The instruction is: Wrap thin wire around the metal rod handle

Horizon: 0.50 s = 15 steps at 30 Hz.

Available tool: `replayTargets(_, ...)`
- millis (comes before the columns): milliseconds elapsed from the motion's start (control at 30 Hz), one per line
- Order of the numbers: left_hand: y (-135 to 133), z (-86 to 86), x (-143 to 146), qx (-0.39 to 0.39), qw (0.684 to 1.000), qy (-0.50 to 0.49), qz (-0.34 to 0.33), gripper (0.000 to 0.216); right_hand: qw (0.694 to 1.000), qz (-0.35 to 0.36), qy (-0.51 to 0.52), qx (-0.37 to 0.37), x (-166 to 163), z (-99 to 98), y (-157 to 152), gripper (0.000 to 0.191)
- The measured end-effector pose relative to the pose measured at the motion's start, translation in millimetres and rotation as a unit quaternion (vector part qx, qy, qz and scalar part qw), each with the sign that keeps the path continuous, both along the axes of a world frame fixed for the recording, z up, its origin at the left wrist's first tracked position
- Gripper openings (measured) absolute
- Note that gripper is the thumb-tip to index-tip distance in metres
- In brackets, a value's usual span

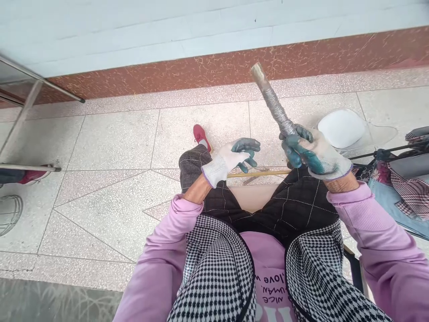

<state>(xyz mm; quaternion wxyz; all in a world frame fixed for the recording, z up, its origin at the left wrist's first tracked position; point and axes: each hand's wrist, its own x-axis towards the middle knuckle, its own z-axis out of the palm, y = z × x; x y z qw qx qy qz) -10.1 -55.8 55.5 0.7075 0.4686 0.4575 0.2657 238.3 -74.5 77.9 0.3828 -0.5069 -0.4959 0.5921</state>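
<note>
My right hand [315, 152], in a white glove with a green coated palm, grips the lower end of a rod wrapped in silver wire [277, 108]. The rod tilts up and to the left, and its bare upper end looks brownish and worn. To its left, my left hand [239, 156] wears the same kind of glove. Its fingers are curled a little and apart, with nothing seen between them. A thin yellow strip [259, 173] runs behind the hands, between my knees.
Clothes [402, 183] hang over a dark bar at the right. Behind my right hand lies a white rounded object with a clear rim [342, 127]. A metal frame [27, 107] and a wire basket [10, 214] stand left, near another person's red shoe [33, 175].
</note>
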Motion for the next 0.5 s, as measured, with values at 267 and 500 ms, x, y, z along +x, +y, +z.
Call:
replayTargets(267, -9.4, 5.5, 0.3, 0.001, 0.998, -0.024, -0.049, 0.035, 0.998, -0.03, 0.018, 0.045, -20.4, 26.7, 1.8, 0.038)
replayTargets(500, -13.7, 15.1, -7.3, 0.064, 0.99, -0.039, -0.121, 0.064, 0.993, -0.044, 0.016, 0.107, -30.5, 33.7, -0.6, 0.03)
